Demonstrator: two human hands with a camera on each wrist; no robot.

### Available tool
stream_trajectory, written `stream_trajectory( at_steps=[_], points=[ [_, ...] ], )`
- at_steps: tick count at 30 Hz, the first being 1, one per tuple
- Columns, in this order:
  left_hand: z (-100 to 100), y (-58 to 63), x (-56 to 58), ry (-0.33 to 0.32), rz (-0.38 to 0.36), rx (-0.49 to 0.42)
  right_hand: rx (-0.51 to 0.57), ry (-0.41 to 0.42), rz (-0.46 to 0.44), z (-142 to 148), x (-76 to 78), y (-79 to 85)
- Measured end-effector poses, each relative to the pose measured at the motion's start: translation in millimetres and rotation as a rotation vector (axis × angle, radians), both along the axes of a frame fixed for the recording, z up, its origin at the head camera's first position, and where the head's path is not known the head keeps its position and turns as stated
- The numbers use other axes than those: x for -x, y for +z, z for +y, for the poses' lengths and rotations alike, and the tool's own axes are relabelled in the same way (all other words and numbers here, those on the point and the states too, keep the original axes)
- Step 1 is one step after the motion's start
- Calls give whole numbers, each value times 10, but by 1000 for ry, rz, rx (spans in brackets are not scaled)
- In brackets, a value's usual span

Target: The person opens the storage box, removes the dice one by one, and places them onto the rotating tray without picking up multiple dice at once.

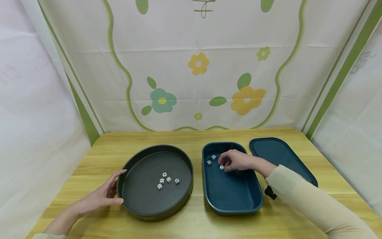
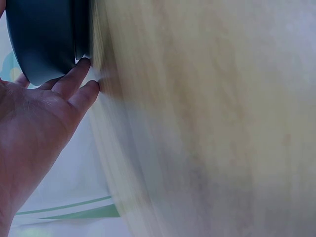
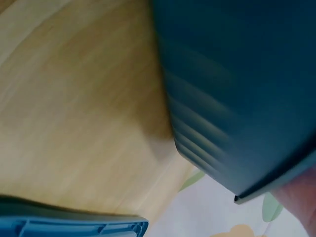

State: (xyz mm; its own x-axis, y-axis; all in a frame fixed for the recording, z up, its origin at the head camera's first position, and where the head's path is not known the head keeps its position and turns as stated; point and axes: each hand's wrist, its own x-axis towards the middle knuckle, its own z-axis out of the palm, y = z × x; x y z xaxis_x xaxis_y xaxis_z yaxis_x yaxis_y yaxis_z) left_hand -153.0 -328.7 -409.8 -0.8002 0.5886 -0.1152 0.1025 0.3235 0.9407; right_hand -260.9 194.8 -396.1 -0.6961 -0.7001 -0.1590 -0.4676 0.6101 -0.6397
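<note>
My left hand (image 1: pixel 99 196) rests at the left side of a round dark pan (image 1: pixel 131 207), thumb and fingers spread against its rim and outer wall. Several white dice (image 1: pixel 168 179) lie inside the pan, right of its middle. Over a deep blue rectangular tray (image 1: pixel 229 199), my right hand (image 1: pixel 237 160) reaches down with bent fingers. Its fingertips are at a white die (image 1: pixel 222 168); whether they pinch it cannot be made out. Two more dice, one at the back (image 1: pixel 213 157) and one nearer the left wall (image 1: pixel 209 162), lie beside it. The right wrist view hides the fingertips behind the tray wall.
A flat blue lid (image 1: pixel 277 154) lies right of the tray, partly behind the right sleeve (image 1: pixel 310 199). A small black object (image 1: pixel 270 192) shows under that forearm. The wooden table (image 1: pixel 198 229) meets a flower-printed cloth (image 1: pixel 179 119) at the back, with white cloth on both sides.
</note>
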Motion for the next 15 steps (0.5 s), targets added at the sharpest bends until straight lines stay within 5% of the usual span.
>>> stream_trajectory(
  at_steps=[15],
  points=[
    [-3, -26, 7, -1, 22, -9, 62, 97, 36, -76, 69, -152]
  ],
)
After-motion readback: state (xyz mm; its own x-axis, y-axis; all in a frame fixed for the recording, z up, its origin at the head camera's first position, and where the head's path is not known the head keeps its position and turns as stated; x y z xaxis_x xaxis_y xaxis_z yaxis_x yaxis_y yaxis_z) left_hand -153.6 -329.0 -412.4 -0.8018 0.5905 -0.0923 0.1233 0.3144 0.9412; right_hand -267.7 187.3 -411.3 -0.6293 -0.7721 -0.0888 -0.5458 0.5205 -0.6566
